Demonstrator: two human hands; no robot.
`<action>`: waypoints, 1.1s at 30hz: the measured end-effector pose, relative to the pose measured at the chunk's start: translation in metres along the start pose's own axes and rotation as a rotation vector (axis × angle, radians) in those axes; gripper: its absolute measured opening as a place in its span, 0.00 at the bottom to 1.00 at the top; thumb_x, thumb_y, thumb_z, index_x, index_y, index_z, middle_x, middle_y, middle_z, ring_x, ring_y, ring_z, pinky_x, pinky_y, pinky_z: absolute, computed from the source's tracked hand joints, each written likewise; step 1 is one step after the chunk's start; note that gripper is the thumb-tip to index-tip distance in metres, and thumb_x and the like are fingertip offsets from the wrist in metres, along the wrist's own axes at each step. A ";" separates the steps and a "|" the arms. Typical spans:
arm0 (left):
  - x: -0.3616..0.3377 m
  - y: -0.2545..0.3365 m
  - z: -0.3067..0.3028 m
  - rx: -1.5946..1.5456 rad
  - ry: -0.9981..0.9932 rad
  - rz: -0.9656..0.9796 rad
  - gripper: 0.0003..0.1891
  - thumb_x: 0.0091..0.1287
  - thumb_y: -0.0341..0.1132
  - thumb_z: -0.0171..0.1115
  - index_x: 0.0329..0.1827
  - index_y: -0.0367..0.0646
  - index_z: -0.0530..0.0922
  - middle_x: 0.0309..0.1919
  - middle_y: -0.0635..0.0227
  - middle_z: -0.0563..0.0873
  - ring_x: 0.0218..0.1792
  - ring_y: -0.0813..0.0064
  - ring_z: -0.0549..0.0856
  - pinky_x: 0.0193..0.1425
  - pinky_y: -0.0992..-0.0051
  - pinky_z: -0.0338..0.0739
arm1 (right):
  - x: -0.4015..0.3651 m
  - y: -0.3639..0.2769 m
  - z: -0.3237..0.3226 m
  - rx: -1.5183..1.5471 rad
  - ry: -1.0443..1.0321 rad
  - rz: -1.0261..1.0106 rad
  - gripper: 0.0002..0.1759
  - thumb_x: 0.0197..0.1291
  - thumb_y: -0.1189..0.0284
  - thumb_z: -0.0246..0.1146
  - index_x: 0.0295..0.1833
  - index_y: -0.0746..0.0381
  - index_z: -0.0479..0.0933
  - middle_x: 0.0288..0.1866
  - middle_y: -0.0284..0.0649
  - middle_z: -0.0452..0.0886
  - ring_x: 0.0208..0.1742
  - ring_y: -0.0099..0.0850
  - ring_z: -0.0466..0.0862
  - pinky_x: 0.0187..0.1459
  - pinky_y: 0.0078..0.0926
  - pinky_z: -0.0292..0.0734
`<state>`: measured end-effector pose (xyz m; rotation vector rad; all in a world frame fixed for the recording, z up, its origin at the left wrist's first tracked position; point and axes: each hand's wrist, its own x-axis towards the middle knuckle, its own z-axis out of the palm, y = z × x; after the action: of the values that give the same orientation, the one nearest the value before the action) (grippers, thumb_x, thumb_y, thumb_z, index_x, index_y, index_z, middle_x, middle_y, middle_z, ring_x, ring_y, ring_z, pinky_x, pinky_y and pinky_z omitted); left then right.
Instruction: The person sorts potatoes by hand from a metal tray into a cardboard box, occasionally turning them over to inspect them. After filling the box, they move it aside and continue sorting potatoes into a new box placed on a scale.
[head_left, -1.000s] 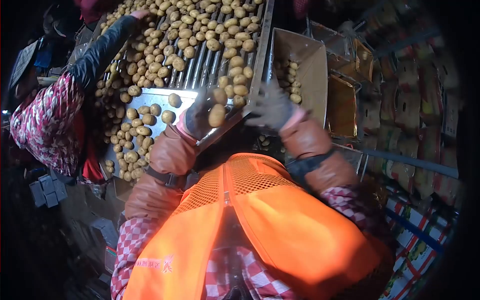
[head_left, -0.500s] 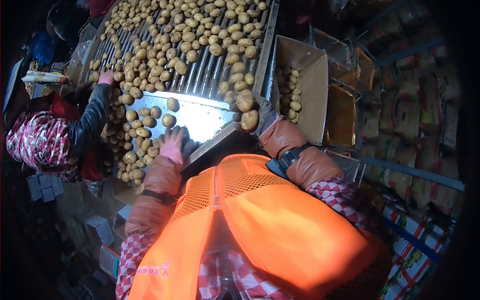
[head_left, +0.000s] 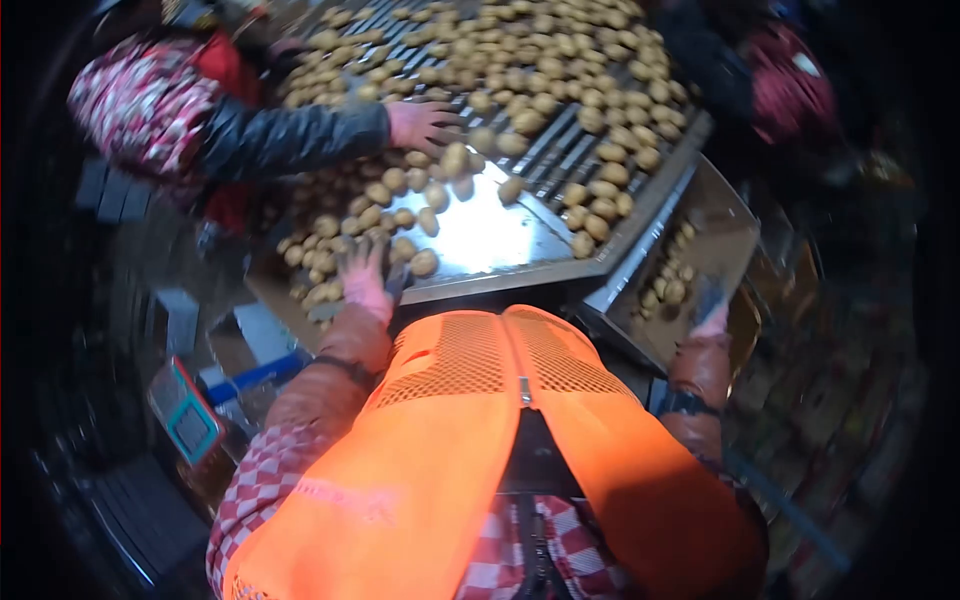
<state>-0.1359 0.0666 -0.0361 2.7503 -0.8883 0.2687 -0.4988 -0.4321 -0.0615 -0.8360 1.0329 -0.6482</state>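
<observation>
Many potatoes (head_left: pixel 540 70) cover a slatted metal roller table (head_left: pixel 565 155), and more lie on the bright metal plate (head_left: pixel 485 235) at its near end. My left hand (head_left: pixel 368 275), in a pink and dark glove, rests with fingers spread on the plate's left edge, touching potatoes. At the right, my right hand (head_left: pixel 710 307) is at the rim of a cardboard box (head_left: pixel 722 225) with several potatoes inside. Blur hides its fingers.
A co-worker's gloved hand (head_left: pixel 422 125) reaches over the potatoes from the left. Another person (head_left: pixel 790 85) stands at the back right. A device with a teal-edged screen (head_left: pixel 192 425) is at the lower left.
The view has turned, shifting the table. My right hand has left the large potatoes at the table's edge and moved right to the box. The co-worker's hand reaches further over the plate's back edge.
</observation>
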 end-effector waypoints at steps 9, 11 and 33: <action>0.039 -0.029 -0.010 -0.039 -0.256 -0.108 0.34 0.63 0.59 0.64 0.72 0.60 0.71 0.75 0.60 0.66 0.77 0.50 0.59 0.79 0.37 0.46 | -0.030 -0.017 0.221 -0.342 -0.575 0.020 0.35 0.71 0.60 0.61 0.76 0.65 0.60 0.60 0.47 0.80 0.55 0.33 0.82 0.55 0.30 0.79; 0.054 -0.047 -0.012 0.038 -0.315 -0.133 0.34 0.64 0.64 0.58 0.72 0.65 0.71 0.77 0.64 0.64 0.78 0.53 0.59 0.78 0.35 0.47 | -0.045 -0.008 0.264 -0.358 -0.603 0.134 0.32 0.68 0.66 0.65 0.74 0.62 0.64 0.50 0.42 0.84 0.40 0.26 0.82 0.41 0.20 0.78; -0.074 -0.180 -0.022 -0.583 -0.104 -0.730 0.23 0.73 0.49 0.57 0.68 0.54 0.78 0.58 0.49 0.84 0.62 0.51 0.81 0.67 0.64 0.73 | -0.056 0.116 0.446 -1.186 -0.525 -0.335 0.25 0.65 0.71 0.63 0.68 0.50 0.76 0.56 0.46 0.82 0.51 0.41 0.83 0.54 0.38 0.78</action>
<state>-0.0907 0.2552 -0.0640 2.3324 0.0713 -0.2354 -0.1005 -0.1983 -0.0143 -2.1115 0.7266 0.0131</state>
